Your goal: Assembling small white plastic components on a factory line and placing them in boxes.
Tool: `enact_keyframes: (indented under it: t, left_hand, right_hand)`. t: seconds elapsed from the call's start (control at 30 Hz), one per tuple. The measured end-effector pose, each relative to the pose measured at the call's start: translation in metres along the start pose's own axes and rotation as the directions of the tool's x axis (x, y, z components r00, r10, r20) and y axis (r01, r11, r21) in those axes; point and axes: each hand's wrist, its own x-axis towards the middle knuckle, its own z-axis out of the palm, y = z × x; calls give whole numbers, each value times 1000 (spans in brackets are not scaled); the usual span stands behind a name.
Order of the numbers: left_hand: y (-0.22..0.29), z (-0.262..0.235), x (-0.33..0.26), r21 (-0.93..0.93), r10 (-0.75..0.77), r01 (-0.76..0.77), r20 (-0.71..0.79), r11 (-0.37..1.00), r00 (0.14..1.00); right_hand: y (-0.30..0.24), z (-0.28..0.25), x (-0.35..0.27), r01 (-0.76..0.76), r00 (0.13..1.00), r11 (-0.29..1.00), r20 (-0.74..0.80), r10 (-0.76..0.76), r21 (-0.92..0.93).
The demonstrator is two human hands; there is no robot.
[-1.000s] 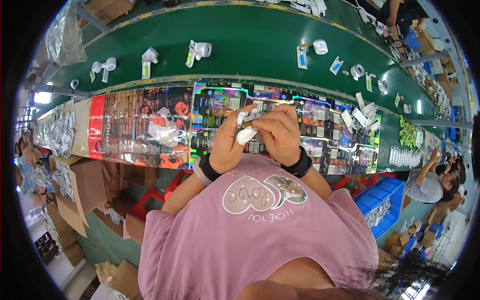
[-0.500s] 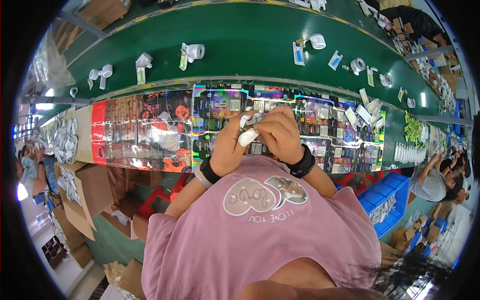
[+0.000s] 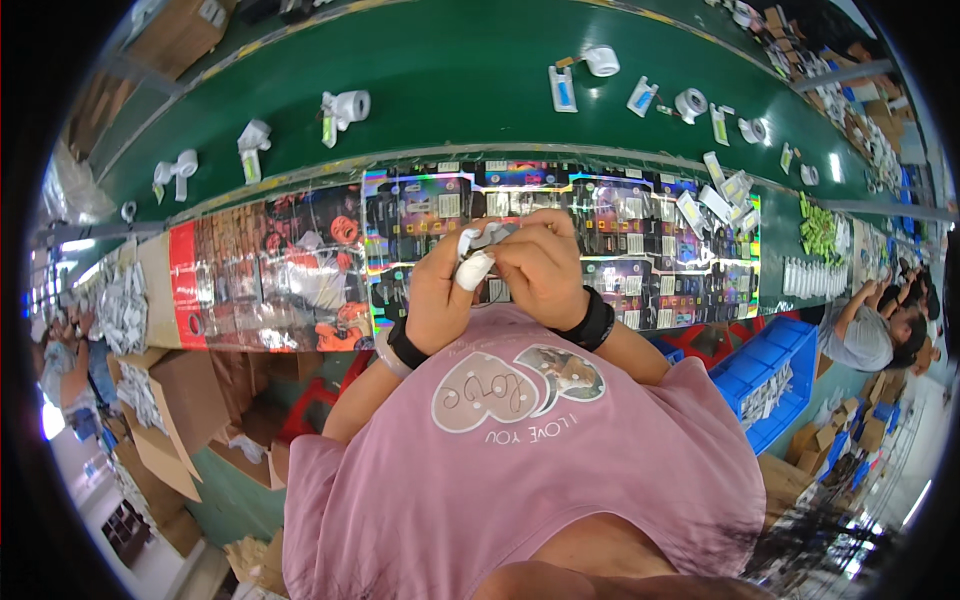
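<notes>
My left hand [image 3: 440, 295] and my right hand [image 3: 543, 268] meet over the near edge of the bench, in front of my chest. Both are closed, fingertips pinched around a small grey-and-white piece [image 3: 492, 236]. Its kind cannot be made out, as the fingers cover most of it. White coverings [image 3: 474, 270] wrap the tips of a thumb and finger on the left hand. Beneath the hands lies a bench top [image 3: 620, 245] covered with glossy printed sheets. To the right on it sits a loose pile of white plastic parts [image 3: 718, 200].
Beyond the bench runs a green belt [image 3: 440, 90] carrying several white round-headed devices [image 3: 350, 106]. Green parts [image 3: 818, 230] and a row of white pieces [image 3: 812, 278] lie at right. A blue crate [image 3: 765, 385] stands low right, an open carton [image 3: 165, 400] low left. Co-workers sit at both sides.
The whole view has shifted slightly, with bench and belt items appearing further left. My hands keep the same pinch on the small piece, with only slight finger movement.
</notes>
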Motion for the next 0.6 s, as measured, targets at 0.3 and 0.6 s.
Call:
enact_keyframes:
  t: [0.3, 0.6]
  left_hand:
    - [-7, -7, 4, -324, -229, 226, 28, 919, 973]
    - [-59, -38, 82, -214, -215, 207, -13, 955, 977]
  right_hand:
    - [-1, 10, 3, -57, 998, 998, -23, 57, -9]
    - [160, -13, 30, -208, 975, 950, 26, 220, -234]
